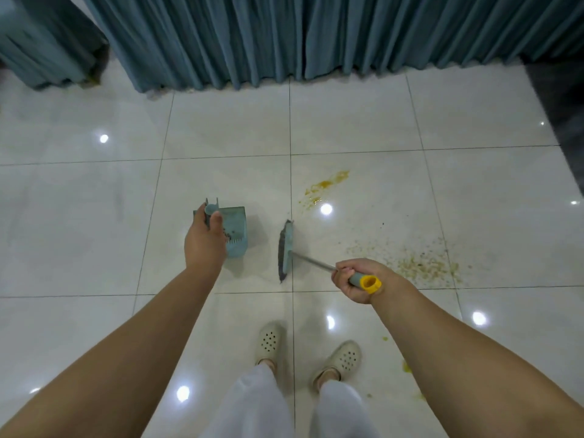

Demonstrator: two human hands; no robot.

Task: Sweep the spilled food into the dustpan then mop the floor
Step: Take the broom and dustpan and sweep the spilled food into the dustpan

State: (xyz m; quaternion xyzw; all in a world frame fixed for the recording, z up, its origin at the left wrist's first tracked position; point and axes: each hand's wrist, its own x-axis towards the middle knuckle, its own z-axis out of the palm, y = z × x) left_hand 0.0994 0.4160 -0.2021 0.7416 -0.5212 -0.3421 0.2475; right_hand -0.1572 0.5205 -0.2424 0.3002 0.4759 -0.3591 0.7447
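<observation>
Nearest, at 6 o'clock: two feet in perforated cream clogs (268, 339), pale trousers, standing on the glossy tiled floor (79, 248). A few small yellow specks (407, 367) lie by the right forearm at 5 o'clock.

Right hand (354, 279) is clenched round the yellow-capped end of one broom (286, 251). Its metal shaft runs toward 10 o'clock to a teal head, bristles on the floor near centre.

Left hand (203, 238) grasps the top of the handle of one teal dustpan (235, 230), just left of the broom head, apart from it. Some dark bits already sit in the pan.

Spilled food: one crumb scatter (420, 263) at 3 o'clock, well apart from the pan; farther, one orange wet smear (325, 184) at 1 o'clock. Teal curtains (316, 36) hang across 12 o'clock. No mop in view.

Handling, judged: broom and pan look like light, stiff plastic, easy one-handed; hold the grip end for reach. Crumbs seem dry and loose and should sweep. The smear looks sticky, likely to streak under bristles, so leave it for the mop. The polished tile is probably slippery when wet.
</observation>
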